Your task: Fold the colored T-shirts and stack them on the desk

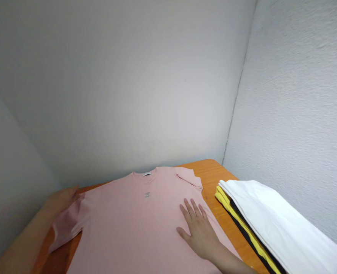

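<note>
A pink short-sleeved T-shirt point(122, 224) lies spread out, its neckline toward the back wall and a small silvery emblem below the collar. At the left sleeve, my left hand point(62, 199) is closed on the sleeve's upper edge, with its fingertips partly hidden and slightly blurred. That sleeve is creased and reaches outward. My right hand point(198, 232) rests flat on the right side of the shirt's chest, fingers spread and holding nothing. The other sleeve, at the back right, lies partly folded over itself.
An orange-brown wooden table point(208, 171) carries the shirt. To the right stands a stack of folded clothes, with a white garment point(271, 213) above yellow point(242, 230) and black layers. Pale walls point(145, 95) rise at the back and both sides.
</note>
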Motion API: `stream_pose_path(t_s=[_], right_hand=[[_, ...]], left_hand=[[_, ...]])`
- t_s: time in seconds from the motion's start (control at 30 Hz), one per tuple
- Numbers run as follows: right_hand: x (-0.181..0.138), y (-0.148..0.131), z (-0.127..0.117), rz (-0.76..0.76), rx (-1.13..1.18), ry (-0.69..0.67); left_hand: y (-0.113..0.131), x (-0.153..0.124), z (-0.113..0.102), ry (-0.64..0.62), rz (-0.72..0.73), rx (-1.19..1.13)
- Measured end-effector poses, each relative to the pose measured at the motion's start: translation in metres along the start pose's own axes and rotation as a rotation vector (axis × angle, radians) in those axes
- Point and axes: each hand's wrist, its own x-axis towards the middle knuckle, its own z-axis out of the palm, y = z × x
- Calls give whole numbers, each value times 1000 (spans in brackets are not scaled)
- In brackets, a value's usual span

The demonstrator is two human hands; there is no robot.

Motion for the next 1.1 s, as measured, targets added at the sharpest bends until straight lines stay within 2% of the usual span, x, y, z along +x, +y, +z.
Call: stream_pose_path(t_s=[0.1,0.23,0.3,0.37,0.43,0.53,0.6,0.7,0.87,0.97,1.1], right_hand=[[0,1,2,-5,-7,2],[-2,2,5,-10,-17,3],[1,4,1,-5,-3,-30],[13,5,-10,29,25,-51],[35,6,-29,67,32,-12],[80,7,-60,120,-46,87],[108,8,-73,183,-95,90],[135,9,-74,215,-121,77],[153,17,-68,216,-117,62],[165,38,-83,299,-88,87],[172,89,-113,511,-34,91]], left_hand=[[33,-15,1,-47,57,164],[109,-50,15,-13,214,81],[140,-70,26,-45,219,4],[158,-86,35,-117,148,-98],[165,-98,42,-163,78,-174],[166,-106,43,-138,41,-192],[166,-108,41,-126,41,-191],[167,-108,38,-130,39,-191],[168,-109,37,-129,26,-211],[168,-109,36,-130,22,-209],[166,-109,34,-139,23,-203]])
